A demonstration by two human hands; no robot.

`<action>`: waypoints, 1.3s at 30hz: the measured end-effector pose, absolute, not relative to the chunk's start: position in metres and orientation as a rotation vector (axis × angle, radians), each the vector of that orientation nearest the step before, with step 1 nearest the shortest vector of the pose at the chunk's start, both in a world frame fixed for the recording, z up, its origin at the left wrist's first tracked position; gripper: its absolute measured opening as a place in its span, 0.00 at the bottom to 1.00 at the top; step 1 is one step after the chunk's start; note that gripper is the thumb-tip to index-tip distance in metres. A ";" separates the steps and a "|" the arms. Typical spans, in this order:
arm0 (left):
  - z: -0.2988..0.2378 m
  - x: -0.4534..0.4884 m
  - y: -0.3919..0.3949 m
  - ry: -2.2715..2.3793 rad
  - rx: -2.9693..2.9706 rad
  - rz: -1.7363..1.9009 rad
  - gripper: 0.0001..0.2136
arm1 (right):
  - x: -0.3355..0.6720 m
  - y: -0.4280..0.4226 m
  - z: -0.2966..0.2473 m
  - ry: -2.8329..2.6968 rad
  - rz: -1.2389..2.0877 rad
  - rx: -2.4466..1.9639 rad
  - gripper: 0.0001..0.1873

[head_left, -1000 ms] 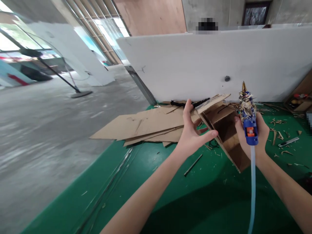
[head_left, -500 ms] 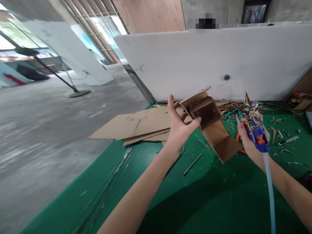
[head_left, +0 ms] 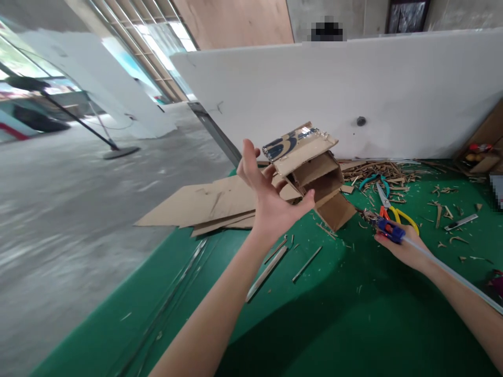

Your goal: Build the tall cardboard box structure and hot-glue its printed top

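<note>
My left hand [head_left: 271, 196] grips a small folded cardboard box [head_left: 302, 162] and holds it tilted above the table. Clear tape and dark blue print show on its top panel, and the open side with its inner folds faces me. A lower flap [head_left: 336, 210] slants down to the right. In my right hand [head_left: 403, 246] is a blue hot glue gun [head_left: 389, 230], pointing left, its nozzle close to that flap; I cannot tell whether they touch. Scraps cling around the nozzle, and a long pale glue stick [head_left: 444, 266] runs out of its back.
Scissors [head_left: 404, 217] and teal-handled pliers [head_left: 375, 180] lie beyond my right hand, near a heap of cardboard strips [head_left: 373, 170]. A utility knife [head_left: 461, 222] rests at right. Flat cardboard sheets [head_left: 212, 201] lie at left. A white board [head_left: 298, 99] stands along the back of the green table [head_left: 334, 324].
The glue gun has swung from upright to pointing left and moved down and left toward the box. The box has turned, showing its taped, printed top, and moved slightly left.
</note>
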State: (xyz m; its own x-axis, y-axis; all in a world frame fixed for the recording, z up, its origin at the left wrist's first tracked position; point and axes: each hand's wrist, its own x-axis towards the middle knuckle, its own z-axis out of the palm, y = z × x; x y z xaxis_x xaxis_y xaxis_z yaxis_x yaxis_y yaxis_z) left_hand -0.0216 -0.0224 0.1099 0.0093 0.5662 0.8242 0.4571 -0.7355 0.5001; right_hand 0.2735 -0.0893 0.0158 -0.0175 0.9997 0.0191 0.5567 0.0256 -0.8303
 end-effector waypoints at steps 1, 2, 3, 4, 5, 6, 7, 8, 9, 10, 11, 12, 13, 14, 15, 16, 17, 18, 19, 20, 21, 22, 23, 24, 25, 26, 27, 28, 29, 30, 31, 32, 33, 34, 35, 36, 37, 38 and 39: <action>0.110 -0.021 -0.023 1.081 2.184 1.823 0.55 | 0.274 -0.089 0.015 -1.665 0.858 -1.617 0.22; 0.109 -0.021 -0.023 1.061 2.201 1.799 0.54 | 0.275 -0.089 0.014 -1.679 0.856 -1.624 0.22; 0.109 -0.020 -0.023 1.048 2.217 1.781 0.54 | 0.276 -0.089 0.012 -1.690 0.849 -1.631 0.22; 0.109 -0.020 -0.024 1.042 2.233 1.769 0.54 | 0.277 -0.088 0.011 -1.701 0.838 -1.639 0.22; 0.109 -0.020 -0.025 1.035 2.251 1.763 0.54 | 0.277 -0.088 0.011 -1.720 0.828 -1.648 0.21; 0.110 -0.019 -0.026 1.029 2.266 1.760 0.54 | 0.277 -0.087 0.011 -1.743 0.818 -1.661 0.21; 0.110 -0.018 -0.027 1.022 2.275 1.755 0.54 | 0.277 -0.087 0.011 -1.762 0.805 -1.679 0.21; 0.111 -0.018 -0.029 1.017 2.274 1.748 0.54 | 0.276 -0.087 0.012 -1.779 0.795 -1.698 0.21; 0.112 -0.017 -0.031 1.015 2.268 1.735 0.53 | 0.275 -0.087 0.014 -1.791 0.782 -1.712 0.21; 0.113 -0.016 -0.033 1.011 2.264 1.727 0.54 | 0.274 -0.087 0.015 -1.803 0.770 -1.720 0.21; 0.114 -0.015 -0.035 1.009 2.256 1.718 0.54 | 0.273 -0.087 0.017 -1.815 0.763 -1.724 0.21; 0.115 -0.014 -0.037 1.008 2.244 1.712 0.54 | 0.272 -0.088 0.019 -1.824 0.763 -1.728 0.21; 0.116 -0.013 -0.039 1.007 2.228 1.704 0.54 | 0.271 -0.089 0.021 -1.830 0.770 -1.730 0.21; 0.118 -0.012 -0.041 0.998 2.211 1.705 0.55 | 0.271 -0.090 0.023 -1.835 0.782 -1.731 0.21; 0.119 -0.011 -0.043 0.994 2.189 1.707 0.55 | 0.271 -0.090 0.024 -1.839 0.795 -1.731 0.21; 0.121 -0.010 -0.045 0.995 2.161 1.710 0.54 | 0.271 -0.091 0.024 -1.843 0.804 -1.728 0.21; 0.122 -0.009 -0.047 1.000 2.131 1.714 0.53 | 0.271 -0.092 0.025 -1.848 0.806 -1.723 0.21; 0.123 -0.008 -0.049 1.004 2.106 1.722 0.53 | 0.272 -0.092 0.025 -1.854 0.805 -1.718 0.20; 0.124 -0.007 -0.050 1.014 2.081 1.720 0.52 | 0.272 -0.092 0.025 -1.860 0.803 -1.712 0.20; 0.125 -0.007 -0.051 1.023 2.060 1.720 0.52 | 0.272 -0.092 0.025 -1.865 0.801 -1.707 0.20; 0.125 -0.006 -0.052 1.031 2.043 1.715 0.52 | 0.272 -0.092 0.025 -1.868 0.796 -1.703 0.20; 0.126 -0.006 -0.052 1.033 2.034 1.713 0.52 | 0.272 -0.092 0.025 -1.871 0.788 -1.699 0.20; 0.126 -0.006 -0.053 1.038 2.027 1.708 0.53 | 0.272 -0.092 0.025 -1.876 0.781 -1.696 0.21; 0.127 -0.006 -0.053 1.042 2.024 1.705 0.53 | 0.272 -0.091 0.025 -1.883 0.768 -1.691 0.20; 0.127 -0.006 -0.053 1.044 2.024 1.704 0.52 | 0.271 -0.091 0.025 -1.892 0.756 -1.689 0.20; 0.128 -0.006 -0.054 1.043 2.028 1.705 0.52 | 0.271 -0.091 0.024 -1.899 0.746 -1.690 0.19; 0.128 -0.005 -0.054 1.045 2.034 1.703 0.51 | 0.272 -0.091 0.024 -1.903 0.739 -1.693 0.19; 0.129 -0.005 -0.055 1.044 2.040 1.705 0.51 | 0.272 -0.090 0.023 -1.905 0.738 -1.693 0.20; 0.129 -0.005 -0.055 1.045 2.039 1.699 0.51 | 0.272 -0.090 0.023 -1.904 0.739 -1.693 0.20; 0.130 -0.005 -0.055 1.048 2.033 1.694 0.51 | 0.273 -0.090 0.022 -1.901 0.742 -1.696 0.21; 0.130 -0.004 -0.056 1.049 2.022 1.693 0.52 | 0.274 -0.090 0.021 -1.899 0.741 -1.701 0.21; 0.130 -0.004 -0.056 1.052 2.007 1.691 0.53 | 0.274 -0.089 0.020 -1.901 0.735 -1.707 0.21; 0.130 -0.003 -0.056 1.055 1.991 1.692 0.53 | 0.274 -0.089 0.019 -1.905 0.727 -1.714 0.21; 0.130 -0.003 -0.056 1.059 1.979 1.694 0.53 | 0.275 -0.089 0.018 -1.907 0.720 -1.723 0.21; 0.130 -0.003 -0.056 1.063 1.970 1.698 0.54 | 0.275 -0.089 0.018 -1.904 0.717 -1.730 0.21; 0.130 -0.003 -0.056 1.064 1.967 1.704 0.53 | 0.275 -0.089 0.018 -1.897 0.724 -1.734 0.21; 0.130 -0.003 -0.056 1.064 1.967 1.709 0.53 | 0.275 -0.089 0.017 -1.886 0.738 -1.737 0.21; 0.130 -0.003 -0.056 1.061 1.971 1.717 0.52 | 0.275 -0.089 0.017 -1.876 0.752 -1.740 0.20; 0.130 -0.003 -0.055 1.056 1.977 1.725 0.51 | 0.275 -0.089 0.017 -1.870 0.764 -1.743 0.20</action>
State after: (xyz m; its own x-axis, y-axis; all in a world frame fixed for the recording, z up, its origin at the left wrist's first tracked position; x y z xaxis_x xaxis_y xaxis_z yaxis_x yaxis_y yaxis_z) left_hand -0.0031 -0.0553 0.1300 0.0023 0.6974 0.7167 0.3215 -0.6791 0.6599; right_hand 0.2754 -0.0891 0.0165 -0.0837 0.9959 -0.0335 0.7348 0.0389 -0.6772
